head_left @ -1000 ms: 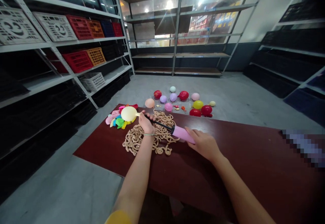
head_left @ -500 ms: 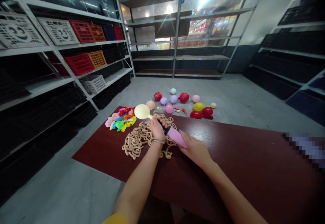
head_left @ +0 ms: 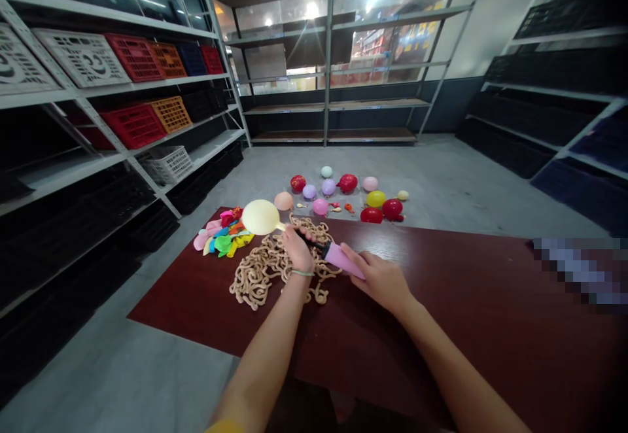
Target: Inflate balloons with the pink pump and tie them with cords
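A hand balloon pump [head_left: 340,259] with a pink body and a black front part spans both my hands over the table. My left hand [head_left: 299,250] is closed round the black front part, close to the neck of a pale yellow balloon [head_left: 261,217]. That balloon is partly filled and points to the far left. My right hand [head_left: 380,279] grips the pink rear of the pump. Under the pump lies a heap of tan, rope-like coils [head_left: 260,269]. Left of it, limp balloons [head_left: 223,240] in many colours are piled.
Both piles lie on a dark red table [head_left: 466,328]. Beyond it, inflated balloons [head_left: 348,183] are scattered on the grey floor. Shelves with crates [head_left: 128,57] stand left, a metal rack [head_left: 328,106] at the back, dark bins [head_left: 540,109] right. A blurred patch [head_left: 579,269] covers the table's right end.
The pale yellow balloon looks larger. My hands have drawn closer along the pump, so less of its pink body shows. The whole view has shifted slightly.
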The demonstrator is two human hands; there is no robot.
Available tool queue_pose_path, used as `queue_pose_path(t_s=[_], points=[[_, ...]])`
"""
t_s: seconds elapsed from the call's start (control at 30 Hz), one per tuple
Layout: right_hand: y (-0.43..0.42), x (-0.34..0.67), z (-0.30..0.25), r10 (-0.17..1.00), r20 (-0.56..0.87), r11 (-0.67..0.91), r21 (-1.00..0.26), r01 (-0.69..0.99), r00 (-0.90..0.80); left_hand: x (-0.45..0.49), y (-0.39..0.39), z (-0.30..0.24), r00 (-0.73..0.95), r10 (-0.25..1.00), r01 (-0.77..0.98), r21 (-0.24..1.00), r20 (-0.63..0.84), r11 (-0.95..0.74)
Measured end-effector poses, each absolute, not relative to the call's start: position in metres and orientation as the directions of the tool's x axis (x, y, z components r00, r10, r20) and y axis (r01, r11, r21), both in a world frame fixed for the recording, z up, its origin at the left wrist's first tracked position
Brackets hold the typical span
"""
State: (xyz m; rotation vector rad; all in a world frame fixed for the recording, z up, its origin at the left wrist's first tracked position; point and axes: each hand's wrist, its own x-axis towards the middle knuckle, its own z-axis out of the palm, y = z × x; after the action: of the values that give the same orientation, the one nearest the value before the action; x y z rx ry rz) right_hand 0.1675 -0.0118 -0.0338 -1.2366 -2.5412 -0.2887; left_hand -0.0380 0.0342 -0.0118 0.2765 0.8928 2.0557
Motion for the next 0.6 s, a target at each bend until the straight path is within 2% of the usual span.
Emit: queue_pose_path(t_s=[0.1, 0.2, 0.37, 0.53, 0.6], points=[[-0.016, 0.156, -0.031, 0.732, 0.339, 0.618, 0.032, 0.785, -0.59, -0.021, 0.032, -0.015, -0.554, 0.82, -0.643, 0.698, -0.14, -0.315], [-0.013, 0.16, -0.03, 0.68, 0.332, 0.686, 0.029, 0.727, -0.654, -0.023, 0.033, -0.013, -0.559, 0.809, -0.643, 0.711, -0.182, -0.285], [0.004, 0.19, -0.035, 0.664, 0.377, 0.697, 0.002, 0.717, -0.646, -0.058, 0.034, -0.001, -0.63, 0.768, -0.608, 0.689, -0.117, -0.394], [0.005, 0.193, -0.035, 0.649, 0.386, 0.684, 0.082, 0.725, -0.656, -0.078, 0.033, 0.005, -0.731, 0.672, -0.557, 0.672, -0.119, -0.487], [-0.002, 0.183, -0.034, 0.659, 0.368, 0.67, 0.106, 0.734, -0.655, -0.069, 0.032, 0.003, -0.716, 0.688, -0.558, 0.688, -0.117, -0.464]])
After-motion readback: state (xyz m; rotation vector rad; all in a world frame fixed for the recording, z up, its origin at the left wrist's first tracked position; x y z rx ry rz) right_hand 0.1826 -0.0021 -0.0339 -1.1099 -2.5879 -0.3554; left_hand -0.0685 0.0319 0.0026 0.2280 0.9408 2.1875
